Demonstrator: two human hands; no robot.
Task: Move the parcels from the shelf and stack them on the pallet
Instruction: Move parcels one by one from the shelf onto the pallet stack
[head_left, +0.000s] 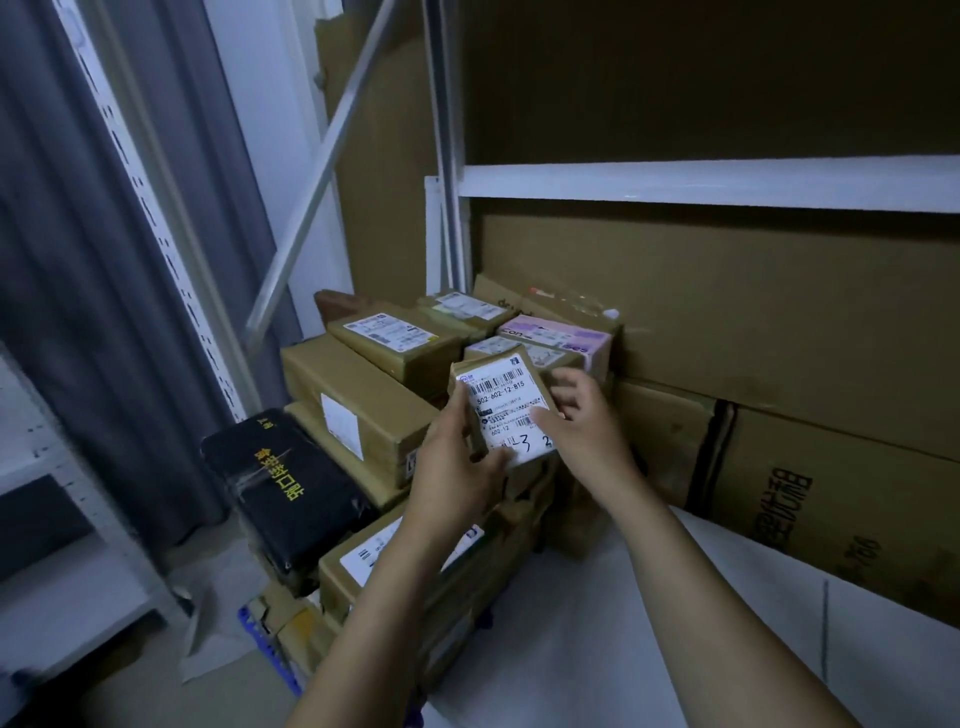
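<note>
Your left hand (457, 467) and right hand (587, 423) both clasp the parcel (506, 402) by its sides, label up, likely to steady it over the stack (363, 395).

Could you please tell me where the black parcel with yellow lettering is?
In the head view the black parcel lies left of centre, between the grey curtain and a brown carton, left of the left hand.
</note>
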